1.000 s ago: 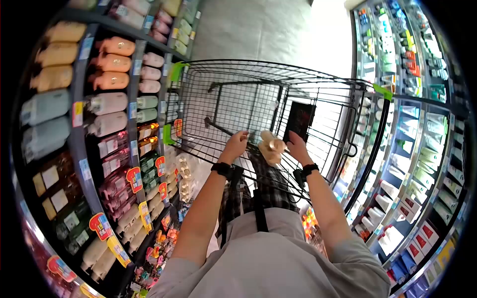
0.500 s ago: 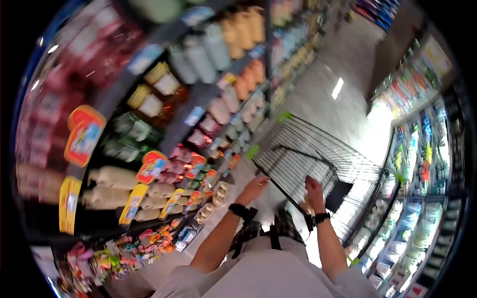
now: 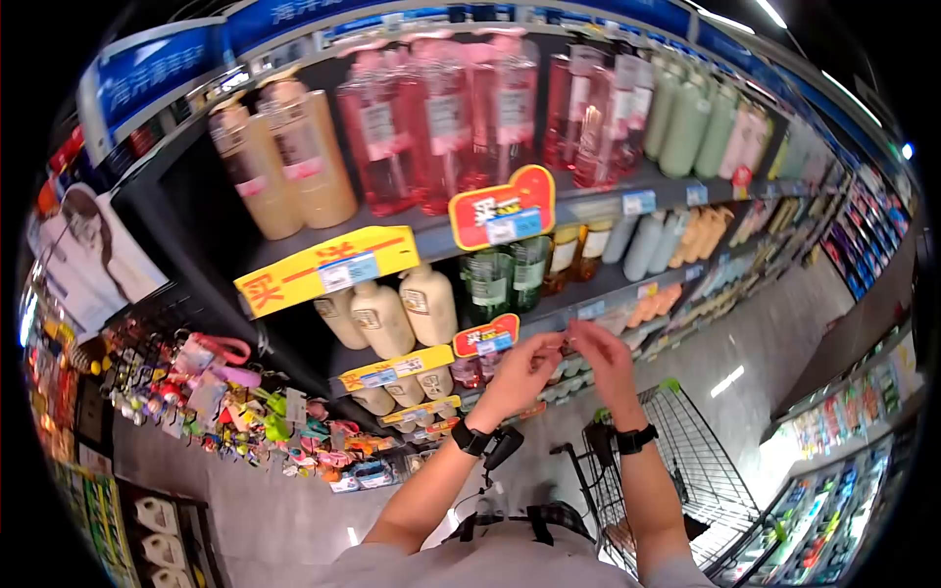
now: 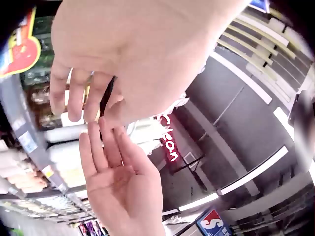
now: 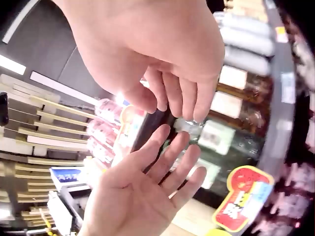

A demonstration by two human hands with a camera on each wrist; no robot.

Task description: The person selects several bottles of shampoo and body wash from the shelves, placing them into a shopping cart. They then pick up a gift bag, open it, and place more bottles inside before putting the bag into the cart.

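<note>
Fingers of the left hand point(image 3: 524, 377) and right hand point(image 3: 605, 365) are loosely bent with nothing grasped, tips close together; contact between them I cannot tell. They hang before the lower shelf edge point(image 3: 552, 324), with a red sign point(image 3: 487, 336) just left and green bottles point(image 3: 487, 282) beyond it, standing on the shelf. It looks like a bare-handed pause before the shelves; taking a bottle would call for parting the hands and reaching far, between the jutting signs and under the upper shelf. Near right, the cart point(image 3: 704, 443) limits sideways room; open floor point(image 3: 769, 328) lies far right
</note>
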